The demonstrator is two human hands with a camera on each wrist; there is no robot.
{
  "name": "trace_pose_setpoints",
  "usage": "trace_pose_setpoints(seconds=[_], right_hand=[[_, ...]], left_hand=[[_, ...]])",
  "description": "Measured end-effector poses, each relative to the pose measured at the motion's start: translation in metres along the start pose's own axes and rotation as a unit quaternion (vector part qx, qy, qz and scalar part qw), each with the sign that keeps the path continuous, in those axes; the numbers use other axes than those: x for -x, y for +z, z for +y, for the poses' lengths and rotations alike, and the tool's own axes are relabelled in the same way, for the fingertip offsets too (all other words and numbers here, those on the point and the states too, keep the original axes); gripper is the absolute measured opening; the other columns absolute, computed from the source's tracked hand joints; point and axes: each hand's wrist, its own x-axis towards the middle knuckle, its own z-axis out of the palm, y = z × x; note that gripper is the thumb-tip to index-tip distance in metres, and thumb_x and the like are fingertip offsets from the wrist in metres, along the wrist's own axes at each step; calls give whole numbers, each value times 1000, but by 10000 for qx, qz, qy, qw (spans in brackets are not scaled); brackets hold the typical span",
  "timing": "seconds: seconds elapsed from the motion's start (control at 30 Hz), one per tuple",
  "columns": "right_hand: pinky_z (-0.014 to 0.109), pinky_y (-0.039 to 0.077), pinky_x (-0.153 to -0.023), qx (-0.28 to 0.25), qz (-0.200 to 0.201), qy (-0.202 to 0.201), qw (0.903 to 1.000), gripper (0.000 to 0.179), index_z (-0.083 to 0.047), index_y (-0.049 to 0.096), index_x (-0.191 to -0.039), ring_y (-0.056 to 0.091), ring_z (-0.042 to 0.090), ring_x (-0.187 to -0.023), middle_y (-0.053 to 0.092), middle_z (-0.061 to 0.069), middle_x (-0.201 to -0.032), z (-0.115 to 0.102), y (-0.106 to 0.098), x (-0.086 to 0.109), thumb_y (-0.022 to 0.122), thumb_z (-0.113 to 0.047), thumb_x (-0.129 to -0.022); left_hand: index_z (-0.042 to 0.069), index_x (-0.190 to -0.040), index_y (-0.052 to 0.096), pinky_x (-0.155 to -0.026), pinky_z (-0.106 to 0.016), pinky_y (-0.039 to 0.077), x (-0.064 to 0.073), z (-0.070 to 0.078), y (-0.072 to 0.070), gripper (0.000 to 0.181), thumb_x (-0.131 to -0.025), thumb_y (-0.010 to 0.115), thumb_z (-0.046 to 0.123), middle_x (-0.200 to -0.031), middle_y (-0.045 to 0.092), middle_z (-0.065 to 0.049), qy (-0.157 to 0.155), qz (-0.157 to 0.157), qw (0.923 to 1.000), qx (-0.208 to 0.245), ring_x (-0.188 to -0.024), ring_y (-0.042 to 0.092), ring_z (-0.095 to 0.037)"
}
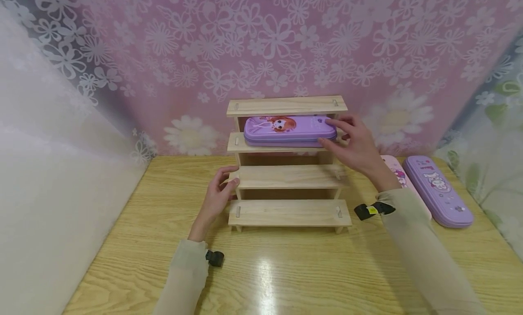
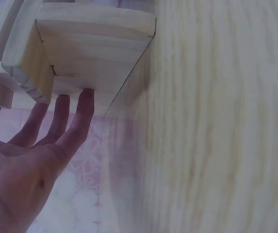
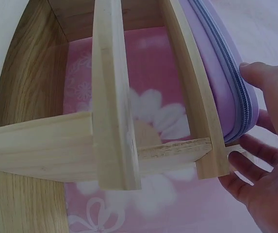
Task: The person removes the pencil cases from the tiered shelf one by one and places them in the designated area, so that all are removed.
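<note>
A stepped wooden rack stands on the table, with several plank shelves one above another. On its second shelf from the top lies a purple pencil case with a cartoon girl on the lid. My right hand holds the case's right end, thumb at the front edge and a finger on the lid. The right wrist view has the thumb against the zipper of the case. My left hand grips the left end of a lower shelf. In the left wrist view, its fingertips touch the rack's side panel.
To the right of the rack, a pink pencil case, partly covered by my right forearm, lies beside another purple pencil case. Behind the wood-grain table hangs a pink flowered cloth.
</note>
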Motion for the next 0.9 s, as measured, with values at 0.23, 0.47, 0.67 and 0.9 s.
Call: trace_pose_setpoints(seconds=[0.23, 0.47, 0.67, 0.9], right_hand=[[40, 49, -83, -94, -16, 94, 9999, 46, -1, 67, -127, 54, 37, -114, 53, 20, -130, -1, 0, 3, 83, -11, -85], [53, 52, -92, -353, -355, 512, 9974, 50, -2, 57, -128, 59, 36, -118, 58, 21, -137, -4, -1, 5, 82, -13, -86], [24, 52, -94, -738, -331, 791, 9936, 49, -1, 56, -116, 60, 24, -111, 62, 13, -120, -11, -2, 9, 87, -9, -80], [10, 49, -84, -1126, -14, 867, 9899, 45, -2, 58, -103, 57, 12, -101, 54, 0, -107, -20, -5, 25, 92, -5, -73]], left_hand=[[18, -139, 56, -83, -56, 61, 0, 0, 1, 34, -104, 58, 20, -137, 55, -16, -1, 8, 10000, -41, -108, 64, -30], [19, -139, 56, -80, -46, 63, 2, 3, 2, 35, -104, 59, 21, -140, 54, -15, -81, 56, 9999, -133, -109, 63, -31], [19, -139, 56, -81, -45, 63, 1, 1, 1, 35, -105, 58, 21, -141, 53, -15, -94, 55, 9998, -159, -111, 63, -32], [19, -139, 56, -80, -44, 63, 3, 5, 3, 34, -105, 58, 21, -143, 52, -15, -53, 28, 9999, -113, -113, 62, -32]])
